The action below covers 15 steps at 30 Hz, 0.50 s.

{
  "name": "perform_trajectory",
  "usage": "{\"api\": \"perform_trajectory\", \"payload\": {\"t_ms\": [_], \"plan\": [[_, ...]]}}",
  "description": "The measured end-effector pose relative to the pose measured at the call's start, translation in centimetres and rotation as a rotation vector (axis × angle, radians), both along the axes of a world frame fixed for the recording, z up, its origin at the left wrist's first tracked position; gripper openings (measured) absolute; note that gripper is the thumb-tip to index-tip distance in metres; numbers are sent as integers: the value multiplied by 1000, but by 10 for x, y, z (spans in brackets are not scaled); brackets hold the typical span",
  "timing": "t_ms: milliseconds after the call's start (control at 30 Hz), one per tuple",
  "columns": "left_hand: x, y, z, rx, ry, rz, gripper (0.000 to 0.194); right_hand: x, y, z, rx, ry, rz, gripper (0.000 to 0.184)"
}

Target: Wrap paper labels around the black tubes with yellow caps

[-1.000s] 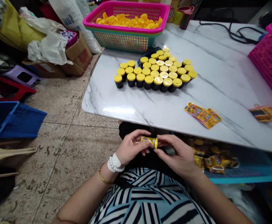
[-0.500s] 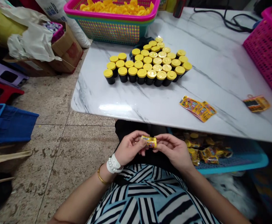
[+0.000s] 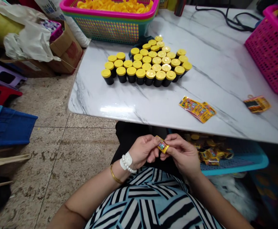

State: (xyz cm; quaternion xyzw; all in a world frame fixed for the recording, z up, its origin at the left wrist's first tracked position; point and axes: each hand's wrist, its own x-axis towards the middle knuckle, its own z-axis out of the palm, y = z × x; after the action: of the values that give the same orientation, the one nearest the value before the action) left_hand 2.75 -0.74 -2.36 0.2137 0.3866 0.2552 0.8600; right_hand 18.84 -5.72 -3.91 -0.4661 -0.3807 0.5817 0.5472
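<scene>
In front of my lap, my left hand (image 3: 146,148) and my right hand (image 3: 183,152) pinch a small yellow printed label sleeve (image 3: 163,145) between thumbs and fingers. My left hand has its left end and my right hand the right end. It tilts down to the right; whether anything is inside it, I cannot tell. Several flat printed label sleeves (image 3: 198,109) lie overlapped near the table's front edge. Behind them stand several black tubs with yellow lids (image 3: 140,76), upright in close rows.
The marbled white table (image 3: 93,98) has a pink-rimmed basket (image 3: 110,28) of yellow pieces at the back. A pink basket (image 3: 270,47) stands at right, near a banded stack of labels (image 3: 257,104). Below the table edge, a blue basket (image 3: 244,162) holds yellow-labelled items. A blue bin (image 3: 14,125) is left.
Both hands have shifted slightly right with the label sleeve. It has turned from nearly level to sloping down rightward, and looks flatter now. The view has shifted a little.
</scene>
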Motion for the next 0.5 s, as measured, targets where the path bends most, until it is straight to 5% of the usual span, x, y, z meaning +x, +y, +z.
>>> {"api": "perform_trajectory", "payload": {"t_ms": [133,333,500], "plan": [[18,-3,-1,-49,-130,-104,48,14,-14,10,182,-371,-155,14],[21,1,-5,-73,-90,-159,68,74,-36,17,415,-1327,-278,29],[25,1,-3,50,-21,-194,60,87,16,42,602,-1501,-437,28]]}}
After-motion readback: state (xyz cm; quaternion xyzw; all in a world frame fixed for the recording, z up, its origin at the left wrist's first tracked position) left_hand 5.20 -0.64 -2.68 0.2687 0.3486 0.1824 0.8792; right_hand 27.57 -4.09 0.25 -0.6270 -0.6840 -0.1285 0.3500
